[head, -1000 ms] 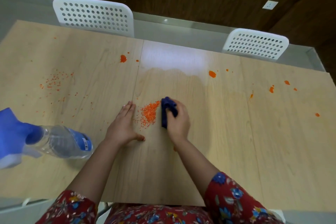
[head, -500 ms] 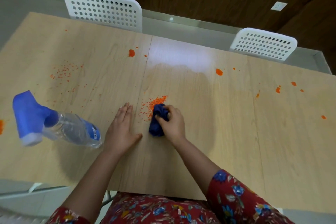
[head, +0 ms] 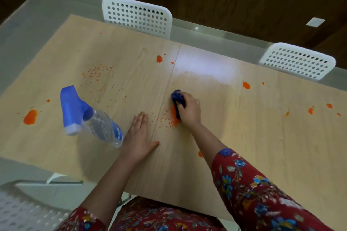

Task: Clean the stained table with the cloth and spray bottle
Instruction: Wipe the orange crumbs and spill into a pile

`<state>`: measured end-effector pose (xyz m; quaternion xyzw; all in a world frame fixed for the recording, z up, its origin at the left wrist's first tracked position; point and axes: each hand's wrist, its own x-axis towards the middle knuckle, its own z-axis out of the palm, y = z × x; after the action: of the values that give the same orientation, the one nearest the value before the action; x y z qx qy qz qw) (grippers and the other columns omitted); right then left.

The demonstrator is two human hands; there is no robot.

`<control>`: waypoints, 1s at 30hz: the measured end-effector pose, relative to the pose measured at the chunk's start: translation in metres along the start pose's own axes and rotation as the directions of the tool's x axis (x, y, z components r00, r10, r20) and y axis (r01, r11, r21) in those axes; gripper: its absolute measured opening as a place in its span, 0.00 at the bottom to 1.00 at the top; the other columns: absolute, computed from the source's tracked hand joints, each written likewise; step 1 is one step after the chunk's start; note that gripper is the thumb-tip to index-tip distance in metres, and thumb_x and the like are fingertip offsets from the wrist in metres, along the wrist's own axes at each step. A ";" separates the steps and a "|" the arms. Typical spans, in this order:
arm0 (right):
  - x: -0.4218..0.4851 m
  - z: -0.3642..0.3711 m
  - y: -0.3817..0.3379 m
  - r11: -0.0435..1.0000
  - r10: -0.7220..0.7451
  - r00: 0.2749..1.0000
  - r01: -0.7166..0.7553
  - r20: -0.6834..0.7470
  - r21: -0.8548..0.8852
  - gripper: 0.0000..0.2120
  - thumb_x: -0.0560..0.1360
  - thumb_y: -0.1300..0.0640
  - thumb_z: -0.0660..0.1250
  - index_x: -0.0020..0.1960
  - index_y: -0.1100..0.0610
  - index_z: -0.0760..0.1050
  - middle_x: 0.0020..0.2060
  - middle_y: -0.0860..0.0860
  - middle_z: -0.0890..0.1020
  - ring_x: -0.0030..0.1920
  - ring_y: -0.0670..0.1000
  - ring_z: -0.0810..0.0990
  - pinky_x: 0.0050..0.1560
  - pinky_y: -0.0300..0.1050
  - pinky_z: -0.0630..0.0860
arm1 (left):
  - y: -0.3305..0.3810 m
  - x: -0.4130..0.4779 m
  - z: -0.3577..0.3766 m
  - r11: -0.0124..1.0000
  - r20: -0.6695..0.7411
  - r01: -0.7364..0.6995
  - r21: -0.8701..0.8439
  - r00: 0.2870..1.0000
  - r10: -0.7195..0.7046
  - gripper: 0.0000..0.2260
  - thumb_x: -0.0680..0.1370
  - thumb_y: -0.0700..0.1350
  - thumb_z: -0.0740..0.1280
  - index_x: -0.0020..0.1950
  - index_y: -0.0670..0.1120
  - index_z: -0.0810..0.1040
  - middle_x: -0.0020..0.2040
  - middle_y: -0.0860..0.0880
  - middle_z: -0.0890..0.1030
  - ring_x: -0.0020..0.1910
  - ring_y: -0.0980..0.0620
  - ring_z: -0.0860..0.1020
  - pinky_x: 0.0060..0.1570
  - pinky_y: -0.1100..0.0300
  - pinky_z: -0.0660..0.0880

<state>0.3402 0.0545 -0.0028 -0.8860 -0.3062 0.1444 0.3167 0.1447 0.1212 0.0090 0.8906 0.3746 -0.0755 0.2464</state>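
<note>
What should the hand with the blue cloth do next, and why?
Probably wipe the cloth a little toward the left hand, over the orange smear. The right hand grips the cloth right beside that smear, which is not yet wiped up. Loose orange specks lie scattered between it and the left hand, which is flat on the table.

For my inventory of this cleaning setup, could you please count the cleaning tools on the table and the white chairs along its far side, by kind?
Spray bottle: 1
Blue cloth: 1
White chairs, far side: 2
Total: 4
</note>
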 end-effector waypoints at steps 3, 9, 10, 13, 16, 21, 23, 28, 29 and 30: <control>-0.006 0.007 -0.010 0.992 -0.105 0.988 0.096 0.114 0.083 0.17 0.77 0.58 0.63 0.65 0.50 0.75 0.62 0.48 0.79 0.58 0.55 0.72 0.57 0.48 0.68 | -0.002 -0.001 -0.001 0.999 -0.010 -0.016 0.031 1.000 0.016 0.49 0.73 0.62 0.68 0.79 0.47 0.39 0.79 0.53 0.37 0.78 0.54 0.37 0.75 0.56 0.45; 0.014 -0.022 0.026 0.981 0.135 0.983 -0.115 -0.123 0.159 0.19 0.75 0.60 0.62 0.65 0.51 0.75 0.57 0.52 0.81 0.60 0.59 0.75 0.58 0.53 0.74 | -0.006 -0.007 0.002 0.998 -0.003 -0.060 0.005 0.998 0.060 0.45 0.75 0.59 0.67 0.80 0.49 0.40 0.80 0.53 0.42 0.78 0.54 0.39 0.74 0.57 0.44; 0.021 -0.023 0.024 0.982 0.153 0.983 -0.140 -0.103 0.125 0.19 0.76 0.61 0.61 0.66 0.51 0.75 0.57 0.52 0.81 0.60 0.60 0.73 0.57 0.51 0.73 | -0.006 -0.008 0.002 0.998 -0.009 -0.064 -0.002 0.998 0.064 0.44 0.76 0.59 0.66 0.80 0.49 0.40 0.80 0.53 0.42 0.78 0.55 0.39 0.74 0.58 0.43; 0.038 -0.016 0.004 0.999 0.048 0.999 -0.048 0.025 -0.020 0.19 0.78 0.60 0.59 0.67 0.50 0.73 0.61 0.51 0.79 0.61 0.60 0.69 0.56 0.52 0.70 | -0.004 -0.012 0.002 0.998 -0.023 -0.063 0.002 0.998 0.063 0.43 0.76 0.57 0.66 0.80 0.49 0.40 0.80 0.53 0.43 0.78 0.55 0.39 0.71 0.60 0.41; 0.050 0.001 -0.017 0.993 -0.074 0.978 0.089 0.195 -0.073 0.19 0.78 0.58 0.59 0.68 0.49 0.71 0.64 0.50 0.77 0.62 0.59 0.68 0.59 0.55 0.70 | -0.005 -0.019 0.002 0.999 -0.027 -0.049 -0.005 0.998 0.049 0.43 0.76 0.57 0.67 0.80 0.49 0.40 0.80 0.53 0.43 0.78 0.55 0.40 0.71 0.60 0.41; 0.040 -0.005 -0.027 0.950 -0.277 0.791 0.310 0.545 0.033 0.19 0.76 0.63 0.62 0.65 0.53 0.76 0.61 0.52 0.80 0.60 0.55 0.74 0.60 0.48 0.71 | -0.010 -0.026 0.003 0.999 -0.022 -0.041 -0.023 0.999 0.040 0.43 0.76 0.57 0.67 0.80 0.49 0.42 0.80 0.53 0.44 0.78 0.55 0.41 0.73 0.59 0.43; 0.020 -0.021 -0.018 0.963 -0.262 0.861 0.206 0.435 0.172 0.18 0.75 0.66 0.63 0.63 0.56 0.78 0.58 0.50 0.81 0.57 0.50 0.77 0.56 0.33 0.70 | -0.010 -0.028 0.004 0.998 -0.030 -0.061 -0.026 0.998 0.061 0.43 0.76 0.55 0.67 0.80 0.49 0.42 0.80 0.53 0.44 0.78 0.55 0.41 0.72 0.60 0.42; -0.053 -0.054 0.032 0.947 0.270 0.961 -0.254 -0.056 0.198 0.14 0.76 0.56 0.66 0.62 0.50 0.76 0.52 0.45 0.80 0.55 0.52 0.78 0.53 0.46 0.73 | -0.017 -0.042 0.012 0.985 -0.019 -0.160 -0.066 0.987 0.159 0.40 0.77 0.53 0.66 0.80 0.49 0.45 0.80 0.54 0.47 0.78 0.57 0.43 0.71 0.64 0.41; -0.064 -0.053 0.038 0.950 0.276 0.959 -0.262 -0.066 0.168 0.16 0.75 0.55 0.67 0.63 0.50 0.75 0.54 0.47 0.80 0.56 0.52 0.78 0.55 0.47 0.74 | -0.020 -0.047 0.014 0.980 -0.020 -0.186 -0.069 0.982 0.185 0.38 0.77 0.53 0.66 0.80 0.49 0.46 0.80 0.54 0.48 0.78 0.58 0.45 0.71 0.65 0.42; -0.073 -0.048 0.038 0.959 0.257 0.964 -0.245 -0.072 0.140 0.18 0.74 0.55 0.68 0.64 0.51 0.75 0.57 0.49 0.79 0.57 0.52 0.77 0.56 0.46 0.73 | -0.024 -0.052 0.015 0.975 -0.028 -0.208 -0.078 0.978 0.207 0.37 0.77 0.52 0.66 0.80 0.49 0.49 0.80 0.55 0.50 0.77 0.59 0.46 0.71 0.66 0.43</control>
<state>0.3224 -0.0380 0.0131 -0.9009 -0.1668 0.1634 0.3660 0.0913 0.0954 0.0032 0.9149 0.2847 -0.0254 0.2851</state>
